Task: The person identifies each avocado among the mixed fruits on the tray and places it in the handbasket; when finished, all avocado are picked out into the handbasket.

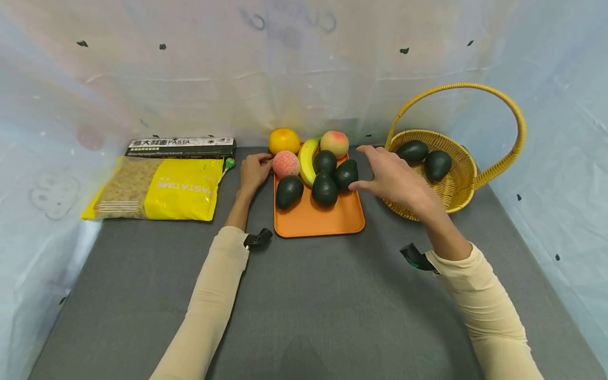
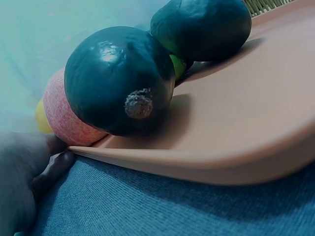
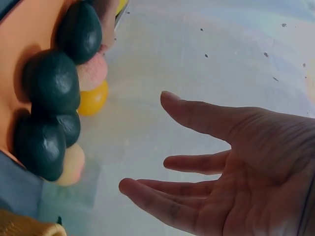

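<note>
At the left edge of an orange tray, my left hand pinches the rim beside a pink peach. My right hand hovers just right of the tray, fingers spread and palm bare in the right wrist view, near an avocado. Several dark avocados sit on the tray, one close to the left hand. A banana lies among them. Behind are an orange and a second peach.
A yellow wicker basket with a tall handle stands to the right, holding two avocados. On the left lie a yellow pasta bag and a black-and-white pasta box. A pale curtain hangs behind the grey table.
</note>
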`<state>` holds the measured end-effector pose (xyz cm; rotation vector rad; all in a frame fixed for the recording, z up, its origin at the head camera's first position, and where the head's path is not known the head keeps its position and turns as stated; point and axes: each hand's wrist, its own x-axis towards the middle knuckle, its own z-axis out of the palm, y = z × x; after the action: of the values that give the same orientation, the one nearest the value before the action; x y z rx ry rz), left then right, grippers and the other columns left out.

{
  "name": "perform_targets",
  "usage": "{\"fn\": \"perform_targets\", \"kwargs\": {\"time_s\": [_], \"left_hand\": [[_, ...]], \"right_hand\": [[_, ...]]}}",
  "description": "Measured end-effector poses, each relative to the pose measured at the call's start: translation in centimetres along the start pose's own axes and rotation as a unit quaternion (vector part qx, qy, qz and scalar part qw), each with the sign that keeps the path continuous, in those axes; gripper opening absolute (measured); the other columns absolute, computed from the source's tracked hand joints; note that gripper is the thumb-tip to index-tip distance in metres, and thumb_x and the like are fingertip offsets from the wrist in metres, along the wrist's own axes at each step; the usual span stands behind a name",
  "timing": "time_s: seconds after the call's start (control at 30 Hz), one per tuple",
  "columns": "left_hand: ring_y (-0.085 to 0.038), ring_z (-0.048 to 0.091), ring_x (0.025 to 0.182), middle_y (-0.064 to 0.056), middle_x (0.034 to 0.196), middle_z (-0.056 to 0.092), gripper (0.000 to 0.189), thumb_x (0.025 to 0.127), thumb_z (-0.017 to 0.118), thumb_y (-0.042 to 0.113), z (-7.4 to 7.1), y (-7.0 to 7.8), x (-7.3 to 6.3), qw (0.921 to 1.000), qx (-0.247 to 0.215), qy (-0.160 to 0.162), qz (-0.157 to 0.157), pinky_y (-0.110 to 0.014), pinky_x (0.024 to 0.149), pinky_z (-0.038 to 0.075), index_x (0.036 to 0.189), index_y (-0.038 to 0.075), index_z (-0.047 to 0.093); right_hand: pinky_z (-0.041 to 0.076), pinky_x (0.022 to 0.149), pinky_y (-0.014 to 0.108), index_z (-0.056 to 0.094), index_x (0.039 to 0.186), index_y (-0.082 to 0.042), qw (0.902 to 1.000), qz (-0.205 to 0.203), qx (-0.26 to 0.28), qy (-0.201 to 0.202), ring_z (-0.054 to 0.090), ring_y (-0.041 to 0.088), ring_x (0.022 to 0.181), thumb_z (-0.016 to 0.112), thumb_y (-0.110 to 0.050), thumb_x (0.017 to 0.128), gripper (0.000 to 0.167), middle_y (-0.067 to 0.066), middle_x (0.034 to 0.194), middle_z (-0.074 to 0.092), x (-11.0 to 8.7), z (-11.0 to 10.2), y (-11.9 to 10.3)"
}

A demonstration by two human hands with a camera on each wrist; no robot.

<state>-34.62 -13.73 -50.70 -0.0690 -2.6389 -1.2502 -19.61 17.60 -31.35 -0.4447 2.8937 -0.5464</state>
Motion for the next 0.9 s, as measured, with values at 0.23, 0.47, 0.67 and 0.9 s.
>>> {"fn": "perform_targets", "kwargs": {"time_s": [0.23,0.47,0.67,0.9], "left_hand": [[-0.035,0.075,0.103,-0.018,0.111,0.08,0.033,0.099,0.069,0.029,0.0,0.0,0.0,1.0,0.001,-0.002,0.001,-0.05,0.098,0.057,0.121,0.006,0.079],[-0.035,0.075,0.103,-0.019,0.11,0.08,0.033,0.099,0.069,0.028,0.0,0.0,0.0,1.0,0.0,-0.003,0.001,-0.051,0.098,0.057,0.12,0.005,0.079],[-0.035,0.075,0.102,-0.019,0.11,0.08,0.033,0.099,0.069,0.028,-0.2,0.1,0.1,1.0,0.001,0.0,-0.002,-0.051,0.098,0.057,0.12,0.005,0.079],[-0.034,0.076,0.101,-0.017,0.108,0.08,0.033,0.099,0.069,0.03,0.1,-0.1,0.1,1.0,0.002,-0.001,-0.002,-0.05,0.098,0.057,0.12,0.007,0.079]], "right_hand": [[0.051,0.105,0.058,0.043,0.154,-0.002,0.9997,-0.022,-0.008,-0.003,0.061,0.042,0.126,0.08,-0.032,0.093,0.077,0.027,0.143,0.058,1.9,2.6,-0.9],[0.052,0.103,0.061,0.041,0.158,-0.006,0.9995,-0.023,-0.01,-0.02,0.062,0.046,0.126,0.079,-0.03,0.094,0.078,0.028,0.146,0.056,3.5,5.7,-1.4],[0.057,0.095,0.06,0.041,0.158,-0.014,0.9992,-0.015,-0.008,-0.035,0.064,0.044,0.122,0.08,-0.032,0.093,0.078,0.025,0.146,0.054,4.4,7.7,-1.7],[0.056,0.095,0.062,0.04,0.158,-0.013,0.9992,-0.011,-0.013,-0.036,0.06,0.045,0.125,0.08,-0.03,0.093,0.077,0.027,0.147,0.05,4.7,8.8,-1.6]]}}
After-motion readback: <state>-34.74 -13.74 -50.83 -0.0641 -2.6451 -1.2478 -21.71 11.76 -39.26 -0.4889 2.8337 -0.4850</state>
